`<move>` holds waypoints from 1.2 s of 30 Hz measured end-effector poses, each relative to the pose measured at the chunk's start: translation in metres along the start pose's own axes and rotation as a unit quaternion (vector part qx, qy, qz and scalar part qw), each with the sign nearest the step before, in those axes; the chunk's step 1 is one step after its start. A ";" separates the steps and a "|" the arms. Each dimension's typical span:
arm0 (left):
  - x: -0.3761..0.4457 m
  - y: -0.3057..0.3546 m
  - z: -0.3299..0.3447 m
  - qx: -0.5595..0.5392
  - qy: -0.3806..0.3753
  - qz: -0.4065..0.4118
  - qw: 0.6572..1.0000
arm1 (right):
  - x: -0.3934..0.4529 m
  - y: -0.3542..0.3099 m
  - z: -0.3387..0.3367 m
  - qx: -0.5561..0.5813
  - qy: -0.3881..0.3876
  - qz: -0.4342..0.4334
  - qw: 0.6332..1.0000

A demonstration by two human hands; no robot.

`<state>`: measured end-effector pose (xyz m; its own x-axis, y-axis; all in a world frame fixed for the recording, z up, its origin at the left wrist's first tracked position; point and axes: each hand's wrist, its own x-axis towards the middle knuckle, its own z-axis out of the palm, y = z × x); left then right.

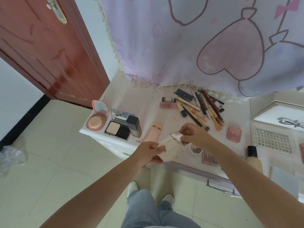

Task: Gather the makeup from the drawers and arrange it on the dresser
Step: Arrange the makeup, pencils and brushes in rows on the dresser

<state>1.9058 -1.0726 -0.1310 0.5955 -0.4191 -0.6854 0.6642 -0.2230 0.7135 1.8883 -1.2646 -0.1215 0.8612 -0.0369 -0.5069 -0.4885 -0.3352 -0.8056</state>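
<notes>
Head view: left hand point(148, 153) grips a cream compact point(171, 149) over the dresser point(143, 102) front edge; right hand point(191, 134) pinches its silver lid at two o'clock, pencils point(199, 107) piled at one o'clock.

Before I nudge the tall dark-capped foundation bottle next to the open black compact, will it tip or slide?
The foundation bottle stands upright, tall and narrow with a bulky dark cap, so a push near the top would probably tip it. It touches or nearly touches the open black compact, and could fall onto it. Its glossy body looks like glass: probably slippery and heavy.
</notes>
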 end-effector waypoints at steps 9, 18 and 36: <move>0.032 -0.024 0.008 -0.092 0.036 -0.046 0.994 | 0.046 0.026 0.019 -0.002 0.065 0.031 0.997; 0.051 -0.030 0.019 -0.128 0.147 -0.049 0.980 | 0.069 0.029 0.027 -0.095 0.091 0.033 0.991; 0.029 -0.040 0.025 0.296 0.174 0.093 0.935 | 0.000 0.066 -0.005 -0.472 0.010 0.043 0.880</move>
<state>1.8853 -1.0977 -0.1756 0.8550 -0.2108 -0.4739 0.2295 -0.6656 0.7101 1.8562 -1.2918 -0.1731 0.8332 -0.1138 -0.5411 -0.2259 -0.9633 -0.1452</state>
